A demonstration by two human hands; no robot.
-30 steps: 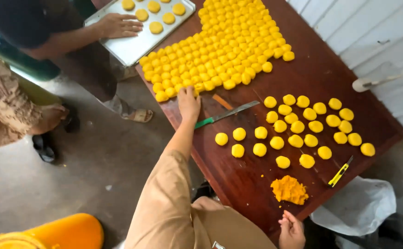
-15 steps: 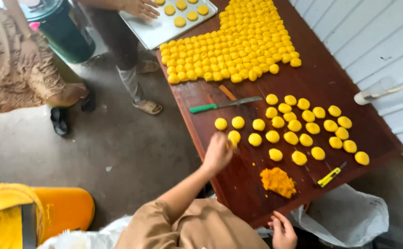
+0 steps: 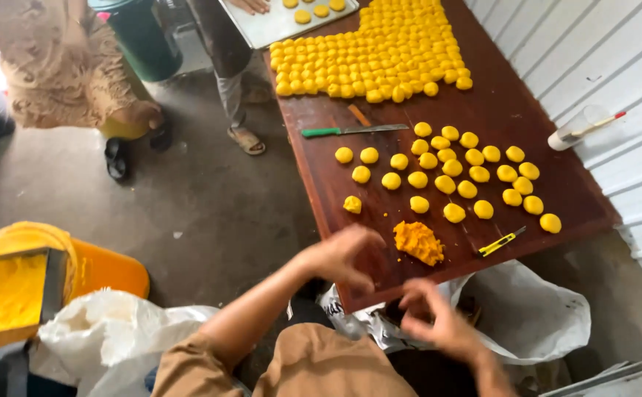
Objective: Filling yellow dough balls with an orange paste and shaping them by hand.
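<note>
An informal food-making workspace is showing itself here: rows of yellow dough balls (image 3: 380,51) are covering a dark wooden table (image 3: 512,103) standing on bare concrete floor (image 3: 211,198) beside a corrugated metal wall (image 3: 600,51).

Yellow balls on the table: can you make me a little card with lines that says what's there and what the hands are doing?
table: dark wood
balls: loose group in the middle; packed block at the far end
lump: orange dough near the front edge
knife: green handle, between the two groups
cutter: yellow, right of the lump
left hand: open, beside the lump
right hand: open, off the front edge
tray: far end, held by another person
</note>
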